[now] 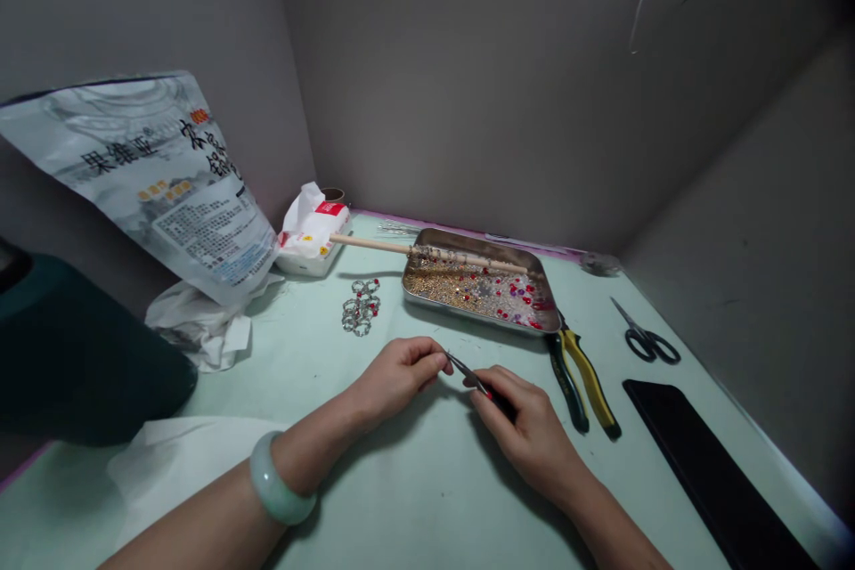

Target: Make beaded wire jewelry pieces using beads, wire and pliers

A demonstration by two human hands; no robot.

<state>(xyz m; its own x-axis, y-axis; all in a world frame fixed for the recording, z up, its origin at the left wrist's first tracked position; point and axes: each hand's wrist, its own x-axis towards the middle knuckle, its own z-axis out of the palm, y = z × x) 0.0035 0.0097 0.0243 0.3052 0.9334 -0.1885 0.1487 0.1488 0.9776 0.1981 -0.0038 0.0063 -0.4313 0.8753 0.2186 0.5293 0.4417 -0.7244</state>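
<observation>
My left hand [404, 374] is closed, thumb and index finger pinched on something too small to make out. The tip of the dark tweezers [464, 369] meets those fingertips. Their handle lies in my right hand [525, 423], whose fingers are wrapped round it. Behind both hands stands a metal tray [481, 321] holding gold, clear, red and purple beads. Across the tray rests a wooden stick [378, 244] with small rings threaded on it. Several wire rings with red beads [361, 307] lie in a cluster to the tray's left.
Yellow-green pliers [588, 374], scissors [645, 340] and a black flat object [701, 463] lie at the right. A tissue pack [313, 232], a large pouch [166, 187], crumpled tissue [200, 325] and a dark green container [86, 356] stand at the left. Grey walls enclose the back.
</observation>
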